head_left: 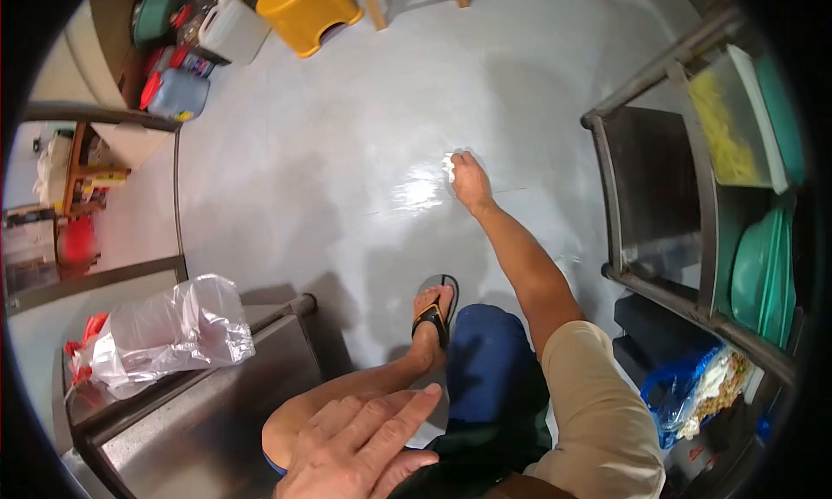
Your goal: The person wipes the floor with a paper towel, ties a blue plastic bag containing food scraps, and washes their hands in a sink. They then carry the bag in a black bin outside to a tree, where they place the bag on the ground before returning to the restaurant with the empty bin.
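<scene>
Down on the grey floor (pixel 347 144), my right hand (pixel 471 185) is closed around a crumpled white tissue (pixel 449 166). The tissue shows at the left side of my fingers, against the floor. My right arm stretches forward from a beige sleeve. Close to the camera, my left hand (pixel 355 451) lies by my bent left knee with its fingers stretched out, holding nothing. Below the tissue, a foot in a black flip-flop (pixel 442 313) stands on the floor.
A metal rack (pixel 611 196) with green baskets (pixel 763 265) stands at right. At lower left, a plastic bag (pixel 173 330) lies on a metal surface. A yellow stool (pixel 308 14) and several jugs, including a grey container (pixel 178 93), stand at the back left.
</scene>
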Motion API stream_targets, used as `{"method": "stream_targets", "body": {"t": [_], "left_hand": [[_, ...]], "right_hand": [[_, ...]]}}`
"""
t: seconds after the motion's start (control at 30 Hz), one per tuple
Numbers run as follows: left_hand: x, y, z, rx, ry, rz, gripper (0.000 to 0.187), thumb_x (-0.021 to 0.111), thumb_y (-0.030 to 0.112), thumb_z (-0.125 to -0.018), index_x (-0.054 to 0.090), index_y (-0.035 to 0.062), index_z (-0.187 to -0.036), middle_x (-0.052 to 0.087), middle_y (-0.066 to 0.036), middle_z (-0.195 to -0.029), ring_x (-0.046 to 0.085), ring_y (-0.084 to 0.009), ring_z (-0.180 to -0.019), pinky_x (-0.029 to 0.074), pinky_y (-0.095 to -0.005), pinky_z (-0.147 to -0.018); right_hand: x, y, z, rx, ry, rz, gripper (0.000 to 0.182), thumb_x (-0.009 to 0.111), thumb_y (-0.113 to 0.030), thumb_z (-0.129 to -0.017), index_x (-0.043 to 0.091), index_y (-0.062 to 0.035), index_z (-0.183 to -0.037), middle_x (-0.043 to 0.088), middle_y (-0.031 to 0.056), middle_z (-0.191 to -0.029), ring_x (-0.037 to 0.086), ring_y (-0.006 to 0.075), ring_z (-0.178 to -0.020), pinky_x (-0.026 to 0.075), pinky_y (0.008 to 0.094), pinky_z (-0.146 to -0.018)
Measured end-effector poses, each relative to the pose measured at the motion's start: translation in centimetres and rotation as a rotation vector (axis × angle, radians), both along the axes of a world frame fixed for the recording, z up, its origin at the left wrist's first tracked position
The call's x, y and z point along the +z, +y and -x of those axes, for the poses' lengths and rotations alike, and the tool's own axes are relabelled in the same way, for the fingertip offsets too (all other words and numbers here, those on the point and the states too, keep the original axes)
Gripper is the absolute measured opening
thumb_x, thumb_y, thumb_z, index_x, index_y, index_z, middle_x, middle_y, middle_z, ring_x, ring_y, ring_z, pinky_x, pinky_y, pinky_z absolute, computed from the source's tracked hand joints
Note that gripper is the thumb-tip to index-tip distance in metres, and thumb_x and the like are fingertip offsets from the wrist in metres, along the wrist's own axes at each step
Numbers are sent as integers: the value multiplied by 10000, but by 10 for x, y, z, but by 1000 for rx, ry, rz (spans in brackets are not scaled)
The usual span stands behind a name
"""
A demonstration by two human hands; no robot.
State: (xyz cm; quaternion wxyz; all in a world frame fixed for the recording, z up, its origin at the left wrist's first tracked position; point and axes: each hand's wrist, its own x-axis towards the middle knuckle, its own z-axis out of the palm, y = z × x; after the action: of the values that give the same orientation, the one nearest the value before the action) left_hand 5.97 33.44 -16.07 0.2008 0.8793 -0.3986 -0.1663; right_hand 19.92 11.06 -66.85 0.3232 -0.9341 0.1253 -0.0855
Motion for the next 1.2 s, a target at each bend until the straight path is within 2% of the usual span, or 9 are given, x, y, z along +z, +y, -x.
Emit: {"method": "stream_targets", "body": {"t": [0.2,0.3,0.5,0.73,0.87,0.97,1.0,1.1,1.2], "left_hand": [[-6,19,-8,-16,25,76,470,601,387,-901,620,92,-1265,644,-59,-903,614,-197,-765,492,-305,-652],[-10,20,-5,15,51,54,478,576,398,-919,606,92,-1286,650,-53,-928,606,-187,-769,494,-300,-662],[-9,15,-11,5,56,56,502,558,403,-927,576,91,-1319,654,-66,-984,604,-192,-780,493,-299,-663],[-2,-5,-10,-42,119,8,520,683,365,-818,616,55,-1230,674,-79,-987,622,-228,-770,494,-321,-650],[1,-22,-7,-86,126,-36,544,718,358,-785,621,52,-1223,674,-71,-955,619,-246,-745,493,-336,-639],[-2,-31,-8,-146,137,24,552,704,370,-796,610,70,-1250,667,-76,-949,615,-251,-757,488,-340,-641],[0,-37,-7,-168,134,8,558,708,339,-798,592,62,-1267,660,-92,-967,609,-263,-762,490,-352,-659],[2,-66,-4,-250,126,17,573,715,279,-802,556,46,-1300,646,-127,-1002,595,-286,-774,492,-378,-701],[-5,-99,1,-325,129,68,560,711,279,-810,556,43,-1293,646,-134,-992,594,-298,-796,490,-393,-719]], "right_hand": [[-20,115,-24,326,-71,16,333,525,-15,-848,565,-58,-1176,552,161,-1194,540,315,-1160,480,398,-971],[-2,146,-30,614,17,59,230,533,-32,-845,599,-86,-1059,566,124,-1150,555,300,-1135,493,401,-937],[25,75,17,1011,-32,103,127,565,-61,-807,581,-88,-930,554,85,-978,573,272,-985,494,398,-820],[32,-31,116,977,92,142,119,570,-70,-801,587,-92,-917,545,82,-965,561,274,-1008,500,409,-794],[25,-49,198,661,127,132,118,560,-35,-807,605,-90,-901,559,85,-919,583,290,-926,504,395,-748],[22,-45,258,-7,14,-167,156,545,11,-821,634,-94,-895,603,92,-879,603,261,-795,496,353,-695],[16,-41,277,-339,38,-513,190,527,40,-858,655,-99,-884,643,78,-853,602,214,-711,485,333,-681],[86,-76,323,-612,-107,-1617,184,545,50,-870,652,-97,-899,658,57,-883,620,184,-795,493,329,-714],[162,-91,357,-729,-405,-1883,194,556,69,-849,630,-95,-920,653,58,-961,631,195,-880,499,309,-752]]}}
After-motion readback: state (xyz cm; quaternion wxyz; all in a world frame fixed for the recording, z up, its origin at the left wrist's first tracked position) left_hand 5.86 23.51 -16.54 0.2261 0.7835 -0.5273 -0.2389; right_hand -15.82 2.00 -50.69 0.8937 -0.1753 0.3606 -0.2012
